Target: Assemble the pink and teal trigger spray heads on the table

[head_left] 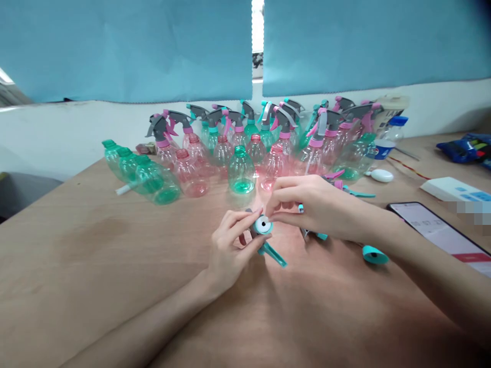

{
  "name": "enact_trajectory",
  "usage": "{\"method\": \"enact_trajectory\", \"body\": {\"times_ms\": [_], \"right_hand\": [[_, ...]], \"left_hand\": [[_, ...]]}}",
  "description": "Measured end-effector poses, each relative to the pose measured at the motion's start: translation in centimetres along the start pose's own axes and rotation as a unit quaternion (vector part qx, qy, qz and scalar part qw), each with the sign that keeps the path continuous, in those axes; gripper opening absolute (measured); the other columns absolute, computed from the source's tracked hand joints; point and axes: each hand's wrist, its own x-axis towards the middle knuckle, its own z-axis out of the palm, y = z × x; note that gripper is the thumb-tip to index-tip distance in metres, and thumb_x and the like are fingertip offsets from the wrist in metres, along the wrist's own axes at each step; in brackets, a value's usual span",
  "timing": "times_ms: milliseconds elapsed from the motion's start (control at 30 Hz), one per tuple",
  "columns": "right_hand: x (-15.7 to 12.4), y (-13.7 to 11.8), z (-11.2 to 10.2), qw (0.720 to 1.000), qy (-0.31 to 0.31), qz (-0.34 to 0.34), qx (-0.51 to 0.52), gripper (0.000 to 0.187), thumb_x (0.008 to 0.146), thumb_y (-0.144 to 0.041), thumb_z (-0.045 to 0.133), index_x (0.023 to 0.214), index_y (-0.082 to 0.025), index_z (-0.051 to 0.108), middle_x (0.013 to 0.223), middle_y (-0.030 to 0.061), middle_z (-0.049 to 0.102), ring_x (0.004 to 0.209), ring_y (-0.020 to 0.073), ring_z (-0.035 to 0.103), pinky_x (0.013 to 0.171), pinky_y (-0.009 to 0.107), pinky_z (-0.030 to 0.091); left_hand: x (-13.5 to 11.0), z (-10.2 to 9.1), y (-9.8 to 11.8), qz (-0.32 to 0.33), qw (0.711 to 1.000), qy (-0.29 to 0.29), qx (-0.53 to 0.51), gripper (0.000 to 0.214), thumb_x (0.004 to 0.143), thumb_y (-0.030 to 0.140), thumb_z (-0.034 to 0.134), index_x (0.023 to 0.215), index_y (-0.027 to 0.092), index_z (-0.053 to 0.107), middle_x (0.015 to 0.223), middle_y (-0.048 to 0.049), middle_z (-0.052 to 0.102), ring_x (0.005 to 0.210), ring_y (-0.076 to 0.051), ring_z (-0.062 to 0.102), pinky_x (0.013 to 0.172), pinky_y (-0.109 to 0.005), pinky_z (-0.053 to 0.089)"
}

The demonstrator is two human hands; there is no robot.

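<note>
My left hand point(229, 246) is closed around a spray head point(263, 225), whose teal collar and white round insert with a dark centre hole face me. Its teal trigger point(274, 254) points down to the right. Close above the collar, my right hand point(307, 202) has its thumb and fingers pinched together at the insert's edge; what they hold, if anything, is too small to make out. Partly under that hand lies another spray head point(321, 236) with teal parts. A loose teal cap point(375, 255) rests on the table beside my right forearm.
Several clear green bottles point(242, 171) and pink bottles point(197, 174) stand behind my hands, many with grey spray heads point(284, 118). Some green bottles point(157, 180) lean at the left. A phone point(437, 230), a white box point(456, 190) and a blue-capped bottle point(390, 135) are at the right.
</note>
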Motion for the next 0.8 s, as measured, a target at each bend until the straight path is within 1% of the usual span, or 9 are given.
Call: {"method": "enact_trajectory", "body": {"times_ms": [67,200,300,433,600,700,800], "right_hand": [[-0.08,-0.03,0.12,1.0,-0.02,-0.006,-0.009,0.01,0.084,-0.016,0.06,0.081,-0.019,0.069,0.082,0.0009,0.062,0.069,0.0107,0.056,0.056,0.021,0.039],[-0.15,-0.28,0.57,0.999,-0.029,-0.002,-0.046,0.011,0.084,-0.017,0.061,0.08,-0.019,0.07,0.081,0.0016,0.062,0.069,0.0121,0.057,0.058,0.024,0.039],[-0.18,-0.44,0.86,0.998,-0.034,0.009,-0.059,0.014,0.085,-0.014,0.06,0.079,-0.019,0.071,0.083,0.0028,0.062,0.072,0.0135,0.058,0.061,0.025,0.04],[-0.15,-0.49,0.9,0.998,-0.031,0.014,-0.053,0.016,0.087,-0.014,0.057,0.081,-0.019,0.071,0.082,0.0031,0.062,0.073,0.0139,0.058,0.063,0.026,0.041],[-0.19,-0.81,0.36,0.996,-0.065,0.005,-0.053,0.02,0.089,-0.014,0.053,0.081,-0.017,0.071,0.083,0.0045,0.061,0.074,0.0144,0.057,0.064,0.026,0.041],[-0.33,-0.86,0.37,0.996,-0.071,-0.021,-0.046,0.025,0.092,-0.016,0.048,0.082,-0.016,0.07,0.082,0.0054,0.06,0.073,0.0144,0.056,0.064,0.027,0.041],[-0.33,-0.48,1.0,0.997,-0.063,-0.024,-0.046,0.025,0.093,-0.016,0.046,0.085,-0.015,0.07,0.082,0.0057,0.06,0.071,0.0139,0.055,0.063,0.026,0.04]], "left_hand": [[-0.02,0.0,0.02,-0.008,1.0,-0.007,-0.001,0.042,0.079,0.02,0.069,0.12,0.028,0.059,0.1,-0.0037,0.06,0.077,-0.013,0.053,0.052,-0.02,0.047],[-0.02,-0.08,0.19,-0.028,0.999,-0.017,-0.001,0.04,0.082,0.019,0.065,0.121,0.027,0.058,0.099,-0.0047,0.059,0.079,-0.015,0.053,0.054,-0.021,0.047],[0.02,-0.26,0.26,-0.016,0.999,-0.03,0.017,0.039,0.085,0.019,0.061,0.123,0.026,0.056,0.102,-0.0055,0.058,0.079,-0.015,0.052,0.057,-0.022,0.047],[0.1,-0.53,0.23,0.01,0.998,-0.043,0.053,0.037,0.09,0.02,0.055,0.126,0.026,0.053,0.104,-0.0066,0.057,0.087,-0.017,0.053,0.061,-0.024,0.048],[0.14,-0.72,0.28,0.026,0.996,-0.06,0.062,0.037,0.092,0.023,0.051,0.129,0.024,0.05,0.103,-0.0075,0.056,0.089,-0.018,0.052,0.063,-0.025,0.049],[0.16,-0.69,0.16,0.027,0.995,-0.074,0.068,0.038,0.092,0.023,0.05,0.131,0.024,0.048,0.102,-0.007,0.056,0.089,-0.018,0.051,0.07,-0.028,0.049],[0.2,-0.57,-0.2,0.004,0.995,-0.08,0.067,0.04,0.092,0.022,0.05,0.132,0.024,0.047,0.102,-0.0069,0.054,0.089,-0.018,0.052,0.072,-0.029,0.049]]}}
